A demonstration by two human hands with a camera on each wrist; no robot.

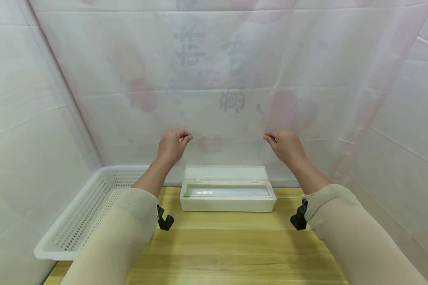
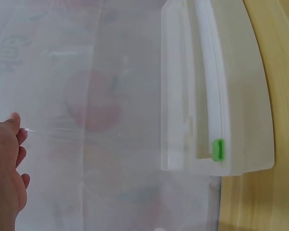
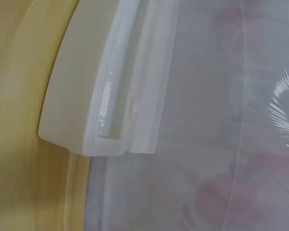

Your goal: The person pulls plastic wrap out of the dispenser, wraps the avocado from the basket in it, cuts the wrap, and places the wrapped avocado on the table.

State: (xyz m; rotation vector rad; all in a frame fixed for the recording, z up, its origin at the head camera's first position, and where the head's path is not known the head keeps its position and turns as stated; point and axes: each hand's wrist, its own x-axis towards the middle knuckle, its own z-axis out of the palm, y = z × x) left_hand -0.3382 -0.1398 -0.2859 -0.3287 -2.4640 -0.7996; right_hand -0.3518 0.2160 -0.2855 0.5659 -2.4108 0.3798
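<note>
Thumb and fingertips of my left hand (image 1: 172,147) pinch clear cling film (image 2: 53,133), which puckers into fine creases at the grip. My right hand (image 1: 287,147) is raised level with it, pinching the film's other side. Shiny pleats fan out from that grip in the right wrist view. The film stretches between both hands and is almost invisible in the head view. Below the hands stands a white cling film dispenser (image 1: 228,205), its lid (image 1: 226,173) raised at the back. Inside lies a roll of film (image 1: 228,192). A green slide cutter (image 2: 218,150) sits at the dispenser's left end.
A white perforated plastic basket (image 1: 44,250) stands left of the dispenser, partly behind my left arm. The dispenser rests at the back edge of the wooden table (image 1: 217,245). Pale printed curtains (image 1: 214,79) hang behind and on both sides. Black wrist cameras (image 1: 165,221) are strapped to both forearms.
</note>
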